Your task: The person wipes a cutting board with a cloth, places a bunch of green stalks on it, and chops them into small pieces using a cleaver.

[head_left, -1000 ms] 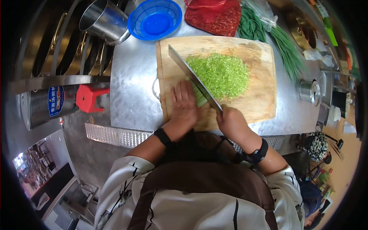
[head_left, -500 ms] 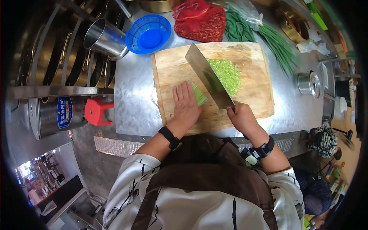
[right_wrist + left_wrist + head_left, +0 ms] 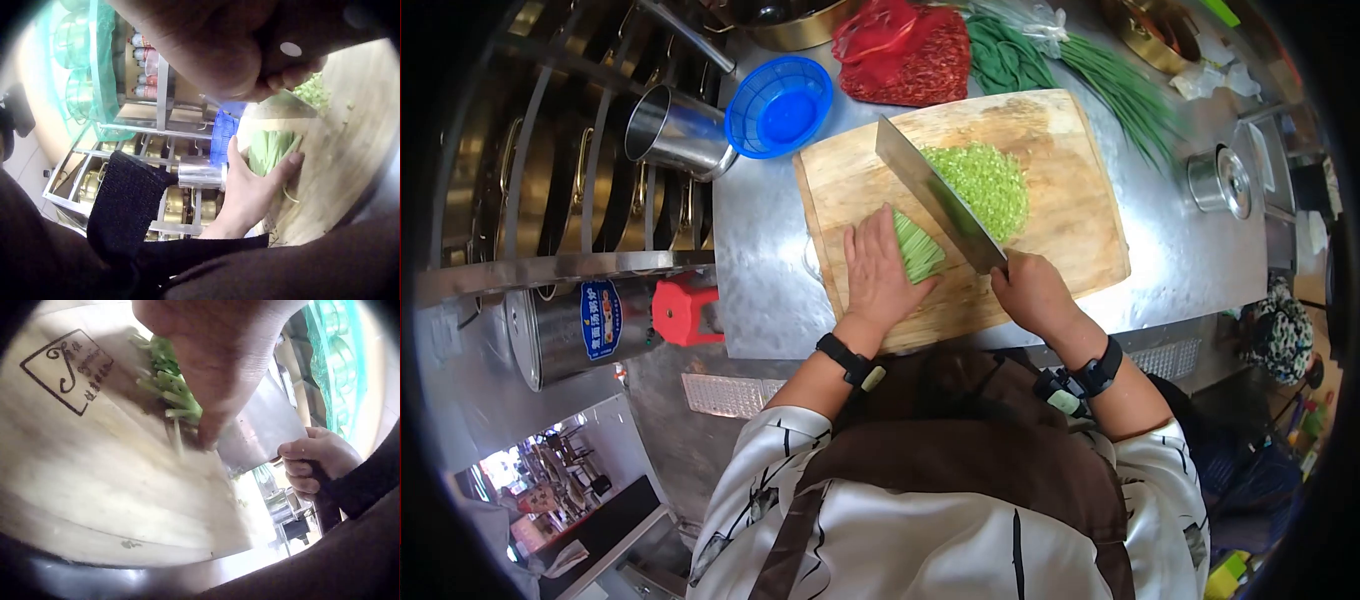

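My left hand [image 3: 878,275] holds a bundle of thin pale-green stalks [image 3: 919,250] down on the wooden cutting board [image 3: 1065,150], fingers along one side and thumb on the other. The right wrist view shows the stalks [image 3: 270,150] between thumb and forefinger. My right hand [image 3: 1036,293] grips the dark handle of a cleaver [image 3: 940,192]. Its broad blade slants across the board, between the stalks and a heap of finely chopped green pieces [image 3: 988,185]. Part of that heap is hidden behind the blade.
Behind the board are a blue plastic basket [image 3: 780,105], a red mesh bag [image 3: 905,70], green netting [image 3: 1008,60] and long green stems [image 3: 1115,85]. A lidded steel pot [image 3: 1220,182] stands right, a tall steel container [image 3: 675,130] left. A red stool [image 3: 685,308] is beside the table.
The cleaver has lifted off the stalks toward the chopped heap, its flat side coming into view. The left hand's thumb has spread outward from the stalks. The head view has shifted somewhat.
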{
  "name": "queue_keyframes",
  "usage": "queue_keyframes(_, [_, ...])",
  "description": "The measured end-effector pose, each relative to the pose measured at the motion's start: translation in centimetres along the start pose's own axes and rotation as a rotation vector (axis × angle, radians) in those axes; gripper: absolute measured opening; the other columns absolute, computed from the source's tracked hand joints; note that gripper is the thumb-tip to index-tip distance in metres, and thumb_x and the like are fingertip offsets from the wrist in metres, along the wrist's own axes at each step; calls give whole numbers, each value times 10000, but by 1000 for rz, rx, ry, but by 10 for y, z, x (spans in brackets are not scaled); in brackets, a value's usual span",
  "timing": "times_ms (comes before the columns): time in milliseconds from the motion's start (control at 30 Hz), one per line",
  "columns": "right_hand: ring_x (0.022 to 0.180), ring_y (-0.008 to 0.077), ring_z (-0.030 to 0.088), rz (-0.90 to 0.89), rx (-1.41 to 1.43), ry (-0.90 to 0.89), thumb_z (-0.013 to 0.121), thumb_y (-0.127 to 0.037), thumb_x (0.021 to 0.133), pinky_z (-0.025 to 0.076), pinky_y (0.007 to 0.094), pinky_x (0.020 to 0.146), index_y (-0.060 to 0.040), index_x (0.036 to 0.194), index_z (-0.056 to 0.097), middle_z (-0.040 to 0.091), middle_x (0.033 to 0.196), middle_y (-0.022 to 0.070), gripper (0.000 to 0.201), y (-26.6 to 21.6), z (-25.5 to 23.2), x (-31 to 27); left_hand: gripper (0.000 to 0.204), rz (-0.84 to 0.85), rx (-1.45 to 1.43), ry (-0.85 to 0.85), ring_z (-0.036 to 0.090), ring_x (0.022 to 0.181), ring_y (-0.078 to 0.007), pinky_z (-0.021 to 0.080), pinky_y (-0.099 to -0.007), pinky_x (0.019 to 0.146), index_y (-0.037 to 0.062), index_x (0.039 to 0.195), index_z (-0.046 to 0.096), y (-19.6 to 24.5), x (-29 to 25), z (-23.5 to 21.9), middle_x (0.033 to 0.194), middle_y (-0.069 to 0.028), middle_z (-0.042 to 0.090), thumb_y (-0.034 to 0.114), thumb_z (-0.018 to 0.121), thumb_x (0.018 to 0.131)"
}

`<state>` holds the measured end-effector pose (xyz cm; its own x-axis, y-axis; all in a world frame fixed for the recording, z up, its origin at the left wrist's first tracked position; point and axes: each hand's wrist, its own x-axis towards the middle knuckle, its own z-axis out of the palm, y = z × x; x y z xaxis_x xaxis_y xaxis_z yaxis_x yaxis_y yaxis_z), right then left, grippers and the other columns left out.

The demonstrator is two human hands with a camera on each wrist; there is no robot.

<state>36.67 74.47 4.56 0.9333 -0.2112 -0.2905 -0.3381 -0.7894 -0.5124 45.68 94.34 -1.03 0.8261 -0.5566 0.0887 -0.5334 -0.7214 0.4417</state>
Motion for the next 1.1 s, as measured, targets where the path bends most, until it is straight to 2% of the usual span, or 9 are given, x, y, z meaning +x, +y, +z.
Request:
queue_keyframes(200, [743,440,643,15,-12,9,556,-192,897,519,516,717,28,814,611,640,754,275,242,-3,-1,-2,1149,80,-18,75,348,1314,-417,233,-516,1139,-40,1439,259,-6,2,0,1405,-249,369,405,892,591])
queue_keyframes(267, [744,439,644,12,-13,13,555,-194,896,518,517,717,27,816,611,641,755,274,242,-3,-1,-2,944,122,-95,109,372,1271,-432,265,-531,1107,-34,1296,416,-9,4,0,1359,-228,389,365,895,587])
queue_keyframes(367, [746,436,645,19,-29,2,552,-193,895,518,517,716,27,822,610,641,754,270,239,-5,-2,-2,757,216,-228,151,401,1190,-439,316,-518,1061,30,1132,482,-23,3,14,1261,-200,411,301,907,568])
queue_keyframes(567, [739,432,647,15,-37,14,550,-187,894,519,516,709,25,832,605,643,747,265,228,-7,-1,-3,646,383,-186,182,424,1104,-394,377,-501,987,89,965,468,-26,11,11,1126,-164,407,270,922,541])
queue_keyframes(800, [730,431,647,28,-44,15,559,-179,890,520,514,701,27,828,601,642,743,263,220,-10,0,-4,651,407,-228,137,418,1110,-398,377,-504,993,87,957,471,-34,18,-3,1109,-156,411,265,925,526])
queue_keyframes(867, [728,432,646,32,-46,17,559,-179,889,520,514,702,28,826,600,642,741,263,220,-11,0,-4,532,258,-411,76,425,1162,-404,307,-514,1089,76,1008,513,-39,18,-4,1210,-171,427,263,864,655])
queue_keyframes(900, [728,432,645,31,-46,21,557,-179,889,519,515,703,28,823,598,640,738,264,221,-11,0,-4,532,258,-412,76,425,1162,-404,307,-514,1089,76,1008,513,-43,21,-2,1210,-171,427,263,864,655])
queue_keyframes(967, [728,433,644,30,-46,26,555,-179,890,518,515,704,28,820,597,639,735,264,222,-12,0,-4,415,157,-353,213,451,1205,-410,318,-502,1085,47,1148,529,-53,29,5,1288,-198,472,209,731,824])
queue_keyframes(1100, [726,434,641,31,-52,25,551,-180,890,517,516,703,28,815,594,635,728,263,226,-13,0,-4,396,219,-275,90,495,1214,-380,328,-505,1083,19,1278,495,-58,35,-6,1281,-201,534,153,601,920])
